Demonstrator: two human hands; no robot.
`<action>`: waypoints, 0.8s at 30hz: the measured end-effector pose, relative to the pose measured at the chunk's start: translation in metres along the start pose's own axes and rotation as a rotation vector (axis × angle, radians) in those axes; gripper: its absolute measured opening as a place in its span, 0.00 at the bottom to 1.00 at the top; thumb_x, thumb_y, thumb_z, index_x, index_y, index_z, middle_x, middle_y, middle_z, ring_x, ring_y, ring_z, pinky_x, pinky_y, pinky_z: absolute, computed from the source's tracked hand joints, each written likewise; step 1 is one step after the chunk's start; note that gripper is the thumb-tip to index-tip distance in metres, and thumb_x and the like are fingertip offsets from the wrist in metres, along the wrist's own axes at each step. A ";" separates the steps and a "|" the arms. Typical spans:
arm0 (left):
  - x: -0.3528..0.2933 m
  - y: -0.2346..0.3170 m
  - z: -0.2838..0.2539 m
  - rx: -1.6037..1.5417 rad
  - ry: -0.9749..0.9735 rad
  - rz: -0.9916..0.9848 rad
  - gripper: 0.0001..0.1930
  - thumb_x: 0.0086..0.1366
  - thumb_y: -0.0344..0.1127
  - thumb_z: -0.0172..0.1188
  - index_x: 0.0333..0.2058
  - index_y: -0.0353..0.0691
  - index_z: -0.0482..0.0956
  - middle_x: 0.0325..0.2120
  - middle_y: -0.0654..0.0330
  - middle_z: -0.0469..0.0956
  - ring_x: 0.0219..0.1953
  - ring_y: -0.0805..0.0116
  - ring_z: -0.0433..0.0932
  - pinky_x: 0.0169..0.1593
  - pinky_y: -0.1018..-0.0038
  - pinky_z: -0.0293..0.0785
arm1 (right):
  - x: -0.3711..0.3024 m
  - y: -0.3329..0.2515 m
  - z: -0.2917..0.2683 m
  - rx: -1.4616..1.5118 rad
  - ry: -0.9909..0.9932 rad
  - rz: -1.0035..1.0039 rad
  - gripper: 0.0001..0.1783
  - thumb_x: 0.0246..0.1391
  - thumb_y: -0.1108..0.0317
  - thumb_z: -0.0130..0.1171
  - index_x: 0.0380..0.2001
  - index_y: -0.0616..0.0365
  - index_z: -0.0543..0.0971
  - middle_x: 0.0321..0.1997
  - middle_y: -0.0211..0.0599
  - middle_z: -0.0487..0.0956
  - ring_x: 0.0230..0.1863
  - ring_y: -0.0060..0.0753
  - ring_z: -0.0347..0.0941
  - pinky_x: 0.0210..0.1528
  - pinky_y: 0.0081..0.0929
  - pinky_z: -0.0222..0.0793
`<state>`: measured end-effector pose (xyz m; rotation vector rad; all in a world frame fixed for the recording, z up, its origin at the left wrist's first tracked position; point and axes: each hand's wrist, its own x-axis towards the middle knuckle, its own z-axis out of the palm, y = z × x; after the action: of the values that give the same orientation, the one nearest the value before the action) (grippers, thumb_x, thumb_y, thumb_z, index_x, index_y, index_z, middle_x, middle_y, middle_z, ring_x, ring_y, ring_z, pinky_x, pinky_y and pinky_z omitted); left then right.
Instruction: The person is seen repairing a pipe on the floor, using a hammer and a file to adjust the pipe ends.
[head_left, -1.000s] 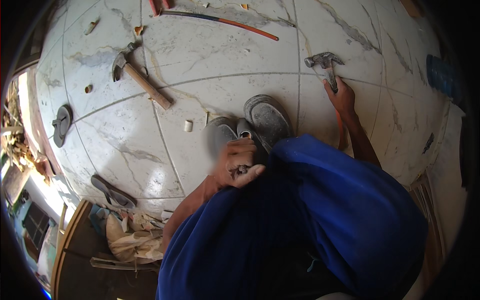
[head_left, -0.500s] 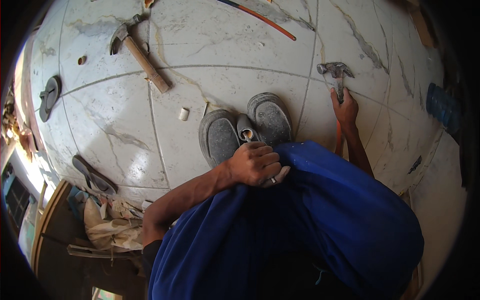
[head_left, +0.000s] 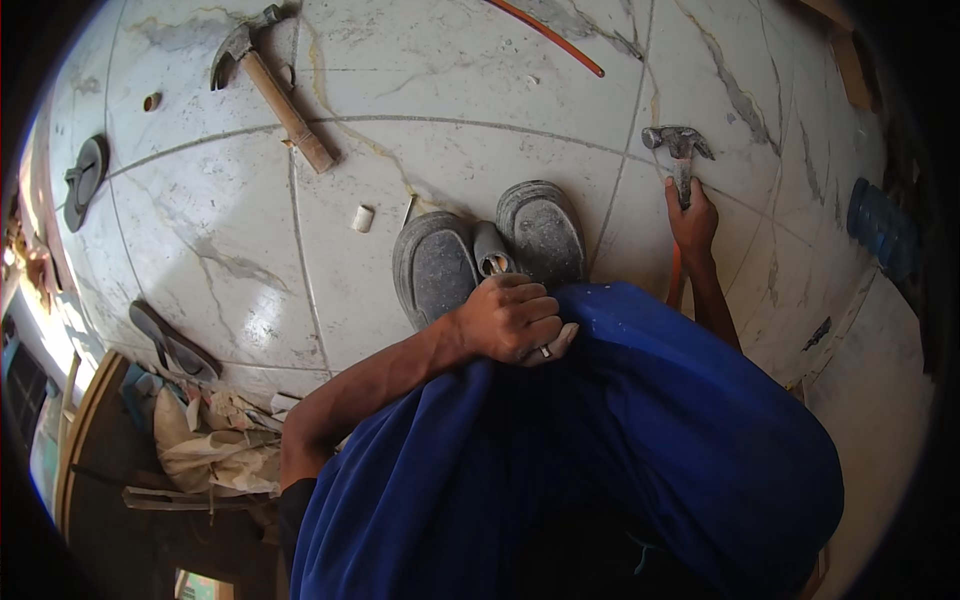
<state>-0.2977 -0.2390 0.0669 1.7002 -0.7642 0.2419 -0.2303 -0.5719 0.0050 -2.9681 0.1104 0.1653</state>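
My left hand (head_left: 512, 318) is closed in a fist around a thin metal rod (head_left: 496, 267); its tip goes into the open end of a short grey pipe (head_left: 487, 241). That pipe is wedged between my two grey dusty shoes (head_left: 437, 270). The rod's full shape is hidden by my fingers. Out to the right, my right hand (head_left: 696, 222) grips a claw hammer (head_left: 682, 165) close under its head, and the orange handle runs down below the hand. The hammer head is apart from the rod.
Ahead on the marbled tiles lies a wooden-handled claw hammer (head_left: 282, 105). A small white cylinder (head_left: 363, 218) and a thin nail-like piece (head_left: 409, 209) are near my left shoe. Flip-flops (head_left: 86, 182) sit left, an orange rod (head_left: 560, 42) far, a blue bottle (head_left: 882, 225) right.
The view has shifted slightly, so the floor things on the left sit a little further left. Both hands keep their holds, and the pipe stays between the shoes.
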 end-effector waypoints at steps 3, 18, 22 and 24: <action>-0.001 0.000 0.000 0.011 -0.025 -0.004 0.20 0.51 0.28 0.60 0.10 0.45 0.58 0.09 0.66 0.59 0.11 0.73 0.63 0.15 0.76 0.59 | 0.000 -0.001 0.000 0.014 -0.001 -0.005 0.21 0.54 0.50 0.56 0.27 0.60 0.74 0.21 0.51 0.77 0.24 0.56 0.74 0.27 0.44 0.67; -0.004 -0.013 -0.007 -0.131 -0.015 -0.055 0.21 0.51 0.27 0.59 0.09 0.45 0.56 0.08 0.66 0.57 0.09 0.71 0.60 0.14 0.73 0.55 | -0.008 -0.018 -0.024 0.406 -0.144 0.180 0.14 0.53 0.62 0.62 0.28 0.63 0.74 0.16 0.32 0.71 0.19 0.23 0.67 0.25 0.25 0.64; -0.004 -0.014 -0.009 -0.149 -0.013 -0.086 0.19 0.51 0.27 0.57 0.09 0.43 0.59 0.08 0.65 0.59 0.09 0.69 0.61 0.14 0.72 0.55 | -0.011 -0.075 -0.085 0.688 -0.130 0.142 0.09 0.52 0.71 0.63 0.32 0.62 0.73 0.21 0.26 0.74 0.22 0.16 0.68 0.25 0.19 0.63; -0.008 -0.020 -0.007 -0.186 0.083 -0.181 0.21 0.53 0.26 0.59 0.07 0.43 0.59 0.06 0.63 0.59 0.08 0.67 0.61 0.14 0.70 0.57 | -0.007 -0.102 -0.124 0.728 -0.225 0.142 0.09 0.51 0.72 0.63 0.32 0.61 0.73 0.22 0.26 0.74 0.23 0.16 0.68 0.25 0.18 0.63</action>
<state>-0.2906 -0.2276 0.0487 1.5617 -0.5500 0.1118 -0.2163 -0.4921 0.1443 -2.2013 0.2836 0.3820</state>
